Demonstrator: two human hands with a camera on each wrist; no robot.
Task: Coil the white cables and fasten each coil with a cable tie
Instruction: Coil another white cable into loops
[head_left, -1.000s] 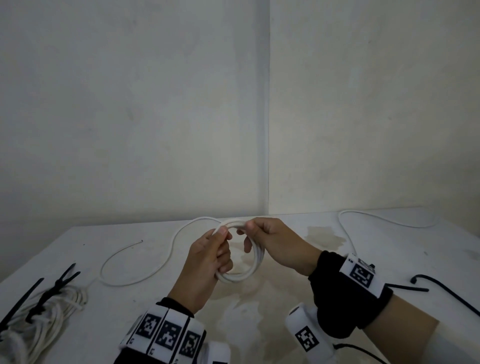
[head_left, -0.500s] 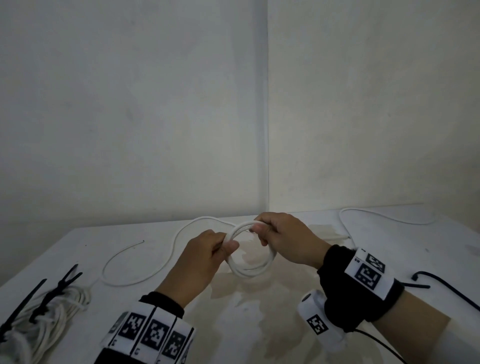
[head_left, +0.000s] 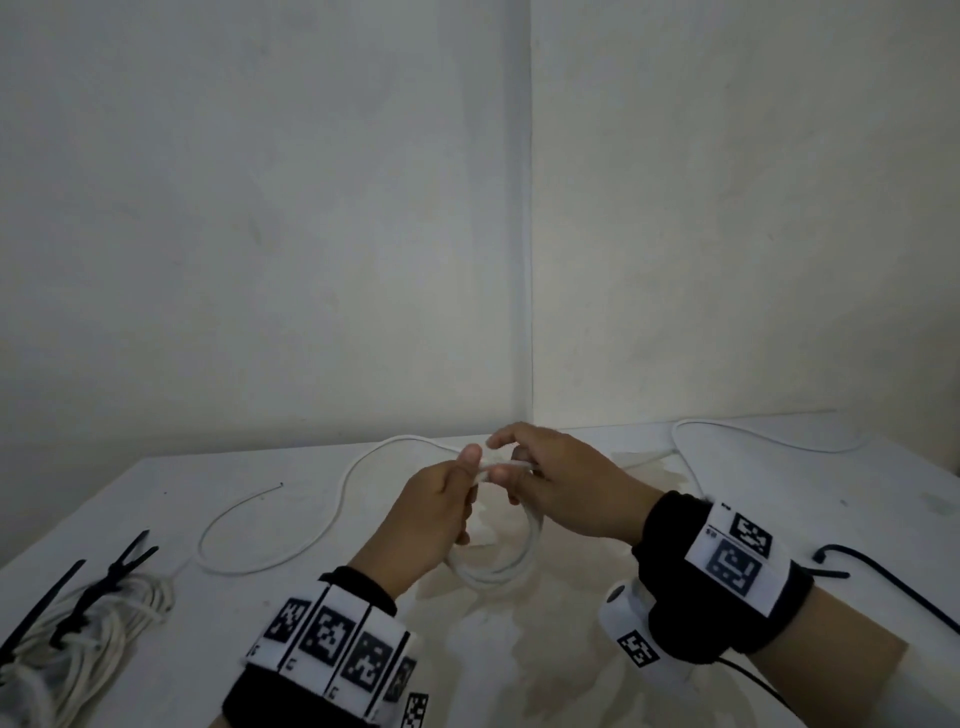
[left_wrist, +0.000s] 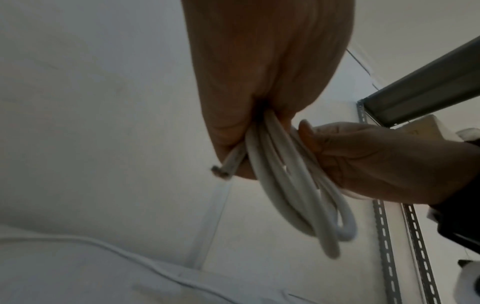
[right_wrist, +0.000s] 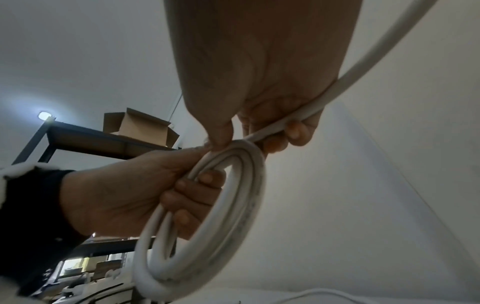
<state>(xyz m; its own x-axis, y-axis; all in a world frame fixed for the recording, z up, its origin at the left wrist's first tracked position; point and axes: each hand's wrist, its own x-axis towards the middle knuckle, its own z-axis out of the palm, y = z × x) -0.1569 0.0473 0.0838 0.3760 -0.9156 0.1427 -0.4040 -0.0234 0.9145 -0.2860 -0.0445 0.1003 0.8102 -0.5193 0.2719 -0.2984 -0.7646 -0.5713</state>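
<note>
I hold a small coil of white cable (head_left: 498, 564) above the table's middle. My left hand (head_left: 441, 499) grips its top left, fingers curled through the loops (right_wrist: 197, 191). My right hand (head_left: 540, 478) pinches the cable strand (right_wrist: 298, 117) at the coil's top. The cable's cut end (left_wrist: 221, 172) sticks out past my left fingers. The loose tail (head_left: 270, 525) snakes away over the table to the left. A black cable tie (head_left: 893, 577) lies on the table at the right.
A tied coil of white cable (head_left: 88, 639) with black ties (head_left: 119, 566) lies at the near left. Another white cable (head_left: 753, 436) runs along the far right. Walls meet in a corner behind the white table (head_left: 571, 649). Metal shelving (right_wrist: 78, 135) carries a cardboard box.
Both hands have lifted slightly and drawn together at the coil's top. My right hand has brought another turn of cable round onto the coil.
</note>
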